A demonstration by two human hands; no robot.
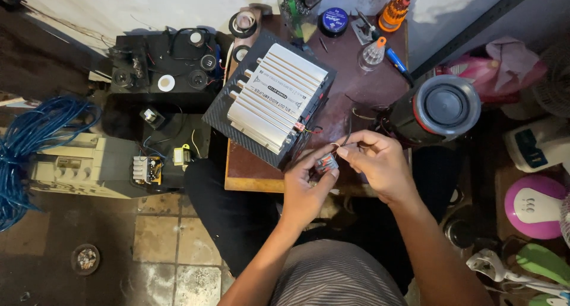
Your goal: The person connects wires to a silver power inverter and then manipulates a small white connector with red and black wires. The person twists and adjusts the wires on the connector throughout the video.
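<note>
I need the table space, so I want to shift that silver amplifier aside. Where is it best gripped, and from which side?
Probably by the two long edges of the silver amplifier, coming from above with a hand on each side. It lies flat and diagonal on the brown table. Keep off the near end, where wires run to the small part held between the left hand and right hand.

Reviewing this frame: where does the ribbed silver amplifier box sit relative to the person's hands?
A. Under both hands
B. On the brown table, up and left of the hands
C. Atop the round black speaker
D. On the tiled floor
B: the silver amplifier lies on the brown table, up-left of the left hand and right hand, which pinch a small part.
</note>
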